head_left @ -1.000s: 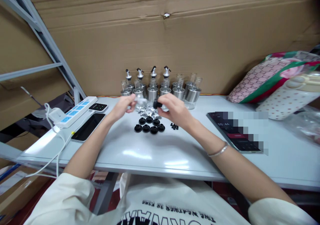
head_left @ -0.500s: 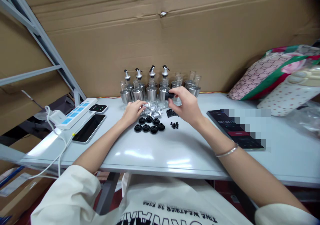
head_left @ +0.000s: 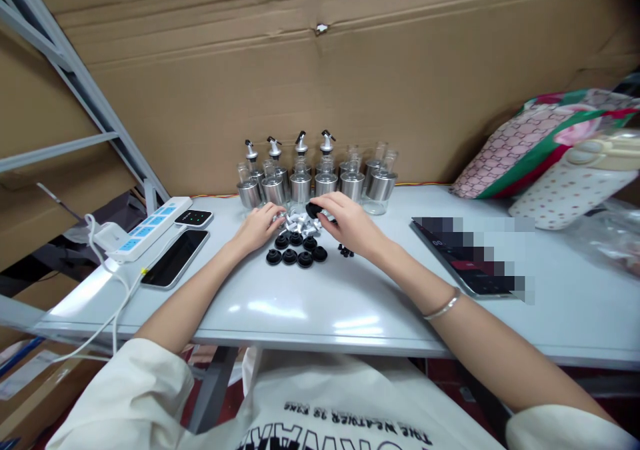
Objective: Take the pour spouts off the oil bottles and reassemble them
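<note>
My right hand (head_left: 346, 223) pinches a black rubber stopper (head_left: 313, 210) above the silver pourer parts (head_left: 303, 225), which lie heaped in the middle of the table. To their left, my left hand (head_left: 260, 227) rests with thumb and forefinger closed at the heap's edge; what they hold, if anything, is too small to make out. Several more black stoppers (head_left: 289, 257) lie in two rows in front of the heap. Small black pieces (head_left: 345, 251) sit just below my right hand, which partly covers them.
Glass bottles with steel sleeves (head_left: 301, 189) stand along the cardboard wall (head_left: 225, 90), some topped with pourers (head_left: 327, 141). At left are a power strip (head_left: 153, 229), a phone (head_left: 176, 258) and a small black device (head_left: 194, 219). Rightward lie a larger phone (head_left: 440, 250), a dotted bottle (head_left: 555, 187) and a patterned bag (head_left: 505, 150).
My right hand has moved left and slightly down with the black stopper, from in front of the bottles to over the silver parts. My left hand stays beside the heap.
</note>
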The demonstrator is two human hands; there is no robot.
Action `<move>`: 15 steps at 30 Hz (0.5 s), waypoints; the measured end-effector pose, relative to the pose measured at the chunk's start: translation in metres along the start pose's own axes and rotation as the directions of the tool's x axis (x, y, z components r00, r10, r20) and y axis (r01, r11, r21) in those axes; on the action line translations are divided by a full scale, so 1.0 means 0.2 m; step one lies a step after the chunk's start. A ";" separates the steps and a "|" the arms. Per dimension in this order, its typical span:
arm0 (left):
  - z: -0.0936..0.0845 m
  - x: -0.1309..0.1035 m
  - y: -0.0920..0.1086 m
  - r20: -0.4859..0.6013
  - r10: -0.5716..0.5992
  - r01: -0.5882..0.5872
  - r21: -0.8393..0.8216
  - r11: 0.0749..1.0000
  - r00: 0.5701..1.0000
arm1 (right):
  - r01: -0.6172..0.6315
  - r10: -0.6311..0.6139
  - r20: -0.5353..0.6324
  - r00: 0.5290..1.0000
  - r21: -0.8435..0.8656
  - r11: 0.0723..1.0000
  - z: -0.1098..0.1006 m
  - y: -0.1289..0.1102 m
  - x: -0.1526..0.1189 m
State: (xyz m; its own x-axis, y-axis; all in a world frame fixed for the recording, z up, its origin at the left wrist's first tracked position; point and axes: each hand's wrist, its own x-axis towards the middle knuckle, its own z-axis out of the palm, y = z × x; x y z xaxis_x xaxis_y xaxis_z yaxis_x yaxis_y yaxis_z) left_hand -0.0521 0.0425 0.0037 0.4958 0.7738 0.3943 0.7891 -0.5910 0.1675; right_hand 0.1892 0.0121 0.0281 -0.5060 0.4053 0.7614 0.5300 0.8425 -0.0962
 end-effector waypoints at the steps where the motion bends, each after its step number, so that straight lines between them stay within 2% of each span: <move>1: 0.00 -0.01 -0.01 0.005 0.019 -0.018 -0.032 0.999 1.000 | -0.003 0.003 0.012 1.000 0.016 1.000 0.02 0.00 -0.01; 4: -0.02 -0.02 -0.04 0.023 0.067 -0.065 -0.076 0.995 0.997 | -0.036 0.032 0.045 0.998 0.076 0.997 0.06 0.01 -0.03; 8: -0.04 -0.03 -0.03 0.072 0.106 -0.103 -0.037 0.994 0.992 | -0.083 0.069 0.110 0.992 0.133 0.988 0.10 0.00 -0.05; 15: -0.06 -0.04 0.04 0.200 0.047 -0.051 0.014 0.999 0.979 | -0.084 0.044 0.250 0.967 0.154 0.984 0.11 -0.04 -0.05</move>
State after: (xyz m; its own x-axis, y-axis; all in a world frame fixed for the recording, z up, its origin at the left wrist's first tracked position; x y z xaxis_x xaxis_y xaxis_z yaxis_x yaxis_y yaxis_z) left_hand -0.0533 0.0293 0.0131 0.5952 0.7749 0.2127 0.7676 -0.6266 0.1348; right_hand 0.1742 0.0084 0.0064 -0.6360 0.5176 0.5724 0.4596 0.8499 -0.2578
